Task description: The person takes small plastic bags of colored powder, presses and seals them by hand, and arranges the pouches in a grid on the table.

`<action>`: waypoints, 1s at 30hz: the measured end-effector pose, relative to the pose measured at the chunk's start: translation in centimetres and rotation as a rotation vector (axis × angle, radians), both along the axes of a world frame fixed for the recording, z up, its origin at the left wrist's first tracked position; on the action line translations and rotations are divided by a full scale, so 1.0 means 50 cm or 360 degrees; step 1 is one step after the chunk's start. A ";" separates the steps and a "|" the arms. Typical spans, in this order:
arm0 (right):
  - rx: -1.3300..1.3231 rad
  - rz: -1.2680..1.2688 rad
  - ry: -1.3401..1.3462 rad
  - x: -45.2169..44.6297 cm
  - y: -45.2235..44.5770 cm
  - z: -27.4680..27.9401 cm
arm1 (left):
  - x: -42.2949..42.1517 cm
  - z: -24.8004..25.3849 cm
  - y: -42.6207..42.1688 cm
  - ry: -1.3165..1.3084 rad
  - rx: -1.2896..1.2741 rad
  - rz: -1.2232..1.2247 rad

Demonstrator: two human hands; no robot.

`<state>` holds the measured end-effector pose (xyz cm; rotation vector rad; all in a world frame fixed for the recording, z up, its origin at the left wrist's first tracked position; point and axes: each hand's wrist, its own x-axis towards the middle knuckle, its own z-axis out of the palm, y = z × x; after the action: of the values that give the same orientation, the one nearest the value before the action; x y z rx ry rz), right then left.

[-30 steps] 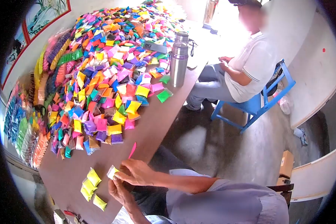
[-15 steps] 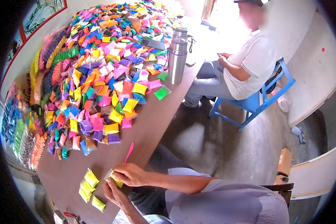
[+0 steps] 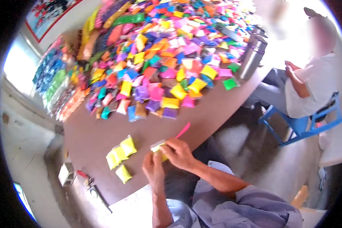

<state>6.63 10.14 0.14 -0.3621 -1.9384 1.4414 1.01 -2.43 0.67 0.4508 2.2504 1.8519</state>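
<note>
My left hand (image 3: 154, 167) and my right hand (image 3: 179, 153) are together over the near table edge, both closed on a small yellow packet (image 3: 164, 156) with a clear top edge. My fingers cover much of the packet. From behind my right hand a thin pink plastic stick (image 3: 183, 130) juts out; whether that hand grips it is hidden. Left of my hands, several similar yellow packets lie on the brown table (image 3: 98, 142): a short overlapping row (image 3: 119, 155) and a single packet (image 3: 123, 173) just below it.
A big heap of colourful packets (image 3: 155, 92) covers the table's far part. Steel flasks (image 3: 253, 57) stand near its right edge. Another person (image 3: 311, 83) sits on a blue chair (image 3: 292, 127) at the right. Keys (image 3: 89, 183) lie by the lower-left edge.
The view has swung, so the table and heap sit further right and higher up in the picture. Both hands keep hold of the yellow packet.
</note>
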 end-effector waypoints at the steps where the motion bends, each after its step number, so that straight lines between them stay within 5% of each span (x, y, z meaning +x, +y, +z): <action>1: -0.0017 0.0031 -0.0018 0.001 0.002 0.010 | -0.001 0.003 0.004 0.0052 0.0015 0.0024; 12: -0.0193 0.0074 -0.0174 0.000 0.004 -0.004 | 0.021 0.016 0.024 -0.0134 0.0299 0.0041; 18: -0.0210 0.0025 -0.0113 -0.001 0.004 0.010 | 0.006 0.005 0.005 0.0086 -0.0131 -0.0137; 30: -0.0200 -0.0005 -0.0118 0.001 0.002 0.003 | 0.008 0.032 0.011 -0.0072 0.0193 -0.0121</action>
<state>6.68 10.22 0.32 -0.4820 -1.9089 1.5720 1.43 -1.88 2.29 0.5008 2.0705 1.9465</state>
